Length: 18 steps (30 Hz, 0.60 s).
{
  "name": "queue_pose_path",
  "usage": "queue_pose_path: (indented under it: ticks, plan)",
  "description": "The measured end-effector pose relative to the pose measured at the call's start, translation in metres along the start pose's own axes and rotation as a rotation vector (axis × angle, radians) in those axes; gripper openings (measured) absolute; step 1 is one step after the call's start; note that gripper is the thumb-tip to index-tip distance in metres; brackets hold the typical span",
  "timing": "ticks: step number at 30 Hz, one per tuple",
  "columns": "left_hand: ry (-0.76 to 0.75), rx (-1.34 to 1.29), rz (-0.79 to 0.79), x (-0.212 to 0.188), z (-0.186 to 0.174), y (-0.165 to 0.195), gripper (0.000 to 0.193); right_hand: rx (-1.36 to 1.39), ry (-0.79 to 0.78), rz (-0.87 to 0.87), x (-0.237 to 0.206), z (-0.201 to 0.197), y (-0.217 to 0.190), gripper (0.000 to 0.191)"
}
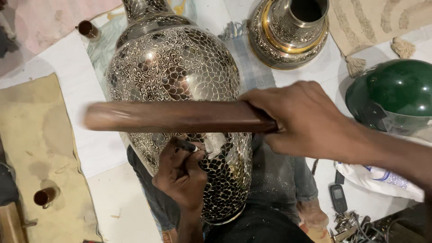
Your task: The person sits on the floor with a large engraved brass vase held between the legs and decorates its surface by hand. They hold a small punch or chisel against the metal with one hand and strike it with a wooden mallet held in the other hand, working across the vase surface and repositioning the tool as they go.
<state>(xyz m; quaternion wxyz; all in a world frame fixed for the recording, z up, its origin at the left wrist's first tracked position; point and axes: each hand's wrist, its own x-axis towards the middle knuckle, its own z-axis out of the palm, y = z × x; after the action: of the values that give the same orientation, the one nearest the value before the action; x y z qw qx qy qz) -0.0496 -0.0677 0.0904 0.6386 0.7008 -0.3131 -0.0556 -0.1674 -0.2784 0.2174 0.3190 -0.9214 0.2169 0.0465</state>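
A large engraved metal vase (175, 67) lies across my lap, its dark surface covered in fine silver leaf patterns. My right hand (297, 119) grips one end of a long brown wooden stick (175, 117), held level across the vase's belly. Below the stick, my left hand (180, 173) pinches a small dark chisel (186, 145) with its tip against a bare shiny patch on the vase.
A second engraved vessel (288, 31) with a gold band stands at the top right. A green helmet (396, 96) sits at the right edge. A small phone (338, 198), a white plastic bag (382, 177) and metal tools (351, 225) lie lower right. Small copper cups (88, 29) (45, 196) rest on cloths at left.
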Motion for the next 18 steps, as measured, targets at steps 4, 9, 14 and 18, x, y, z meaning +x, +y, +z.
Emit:
queue_pose_path:
  ticks: [4,9,14,18]
  plan:
    - [-0.004,0.051,-0.012,0.002,0.0,0.002,0.044,0.161,-0.183,0.149,0.008,-0.027,-0.029,0.04]
    - [0.012,0.111,-0.014,0.0,-0.001,0.002,0.04,-0.333,-0.207,-0.1,0.019,-0.037,-0.054,0.042]
    - [0.006,0.087,-0.048,-0.002,-0.002,-0.002,0.039,-0.255,-0.373,0.112,0.027,-0.041,-0.068,0.036]
    - [0.024,0.054,-0.078,-0.003,0.0,0.001,0.035,-0.405,-0.313,-0.034,0.026,-0.037,-0.073,0.046]
